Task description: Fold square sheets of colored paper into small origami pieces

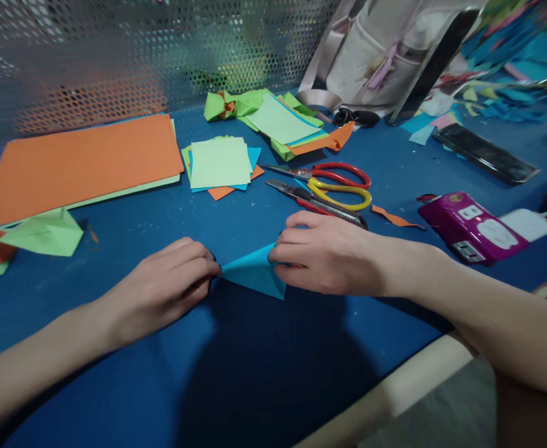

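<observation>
A light blue folded paper [254,271] lies on the dark blue table [264,373], shaped like a triangle. My left hand [168,289] pinches its left tip with curled fingers. My right hand [322,252] presses and grips its right side, fingers closed over the fold. Both hands rest low on the table surface.
Behind the hands lie red and yellow scissors [336,186], a stack of green, blue and orange paper squares [221,163], large orange sheets [84,162], a green folded piece [44,233], a magenta power strip [472,227], a black phone [485,152] and a bag [380,56]. A perforated metal screen [114,50] backs the table.
</observation>
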Demonstrator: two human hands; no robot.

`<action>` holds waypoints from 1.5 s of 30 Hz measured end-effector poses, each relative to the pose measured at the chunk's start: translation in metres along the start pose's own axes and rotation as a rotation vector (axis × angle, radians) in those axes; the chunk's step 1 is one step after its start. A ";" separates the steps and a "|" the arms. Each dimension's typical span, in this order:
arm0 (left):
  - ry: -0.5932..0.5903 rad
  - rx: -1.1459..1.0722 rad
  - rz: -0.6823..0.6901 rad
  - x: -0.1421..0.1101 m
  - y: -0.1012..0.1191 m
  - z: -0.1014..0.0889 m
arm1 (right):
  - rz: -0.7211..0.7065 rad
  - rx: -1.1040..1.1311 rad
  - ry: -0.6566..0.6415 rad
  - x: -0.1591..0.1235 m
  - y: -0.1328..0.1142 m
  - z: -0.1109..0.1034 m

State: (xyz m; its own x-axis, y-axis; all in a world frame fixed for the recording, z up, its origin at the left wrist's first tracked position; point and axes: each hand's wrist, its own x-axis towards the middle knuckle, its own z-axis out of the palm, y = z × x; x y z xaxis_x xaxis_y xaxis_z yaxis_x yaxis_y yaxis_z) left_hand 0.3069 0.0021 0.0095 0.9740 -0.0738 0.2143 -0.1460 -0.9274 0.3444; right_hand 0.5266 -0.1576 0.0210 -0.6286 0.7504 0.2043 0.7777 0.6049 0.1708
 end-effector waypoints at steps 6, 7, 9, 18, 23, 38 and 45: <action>-0.003 0.007 -0.007 0.000 -0.001 0.001 | -0.004 -0.001 -0.016 0.000 -0.001 -0.001; 0.001 0.008 -0.007 0.000 -0.001 0.000 | -0.004 0.000 -0.017 0.000 -0.001 -0.001; 0.008 0.010 -0.007 0.000 0.000 0.000 | -0.003 0.001 -0.026 0.001 -0.001 -0.001; -0.067 0.031 0.005 0.002 0.000 -0.007 | 0.034 0.005 -0.164 0.002 -0.008 -0.014; -0.066 0.116 -0.040 0.002 0.004 -0.012 | 0.056 0.018 -0.217 0.005 -0.009 -0.022; 0.014 0.254 0.165 0.010 0.053 0.010 | 0.108 0.047 -0.188 -0.003 -0.016 -0.013; 0.036 0.298 0.195 0.009 0.045 0.023 | 0.095 -0.061 -0.353 -0.001 -0.022 -0.015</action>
State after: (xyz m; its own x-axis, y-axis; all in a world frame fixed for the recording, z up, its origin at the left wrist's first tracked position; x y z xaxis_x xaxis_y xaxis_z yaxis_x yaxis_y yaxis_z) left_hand 0.3130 -0.0486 0.0053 0.9252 -0.2520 0.2837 -0.2665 -0.9637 0.0130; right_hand 0.5098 -0.1758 0.0312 -0.5047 0.8547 -0.1217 0.8244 0.5190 0.2260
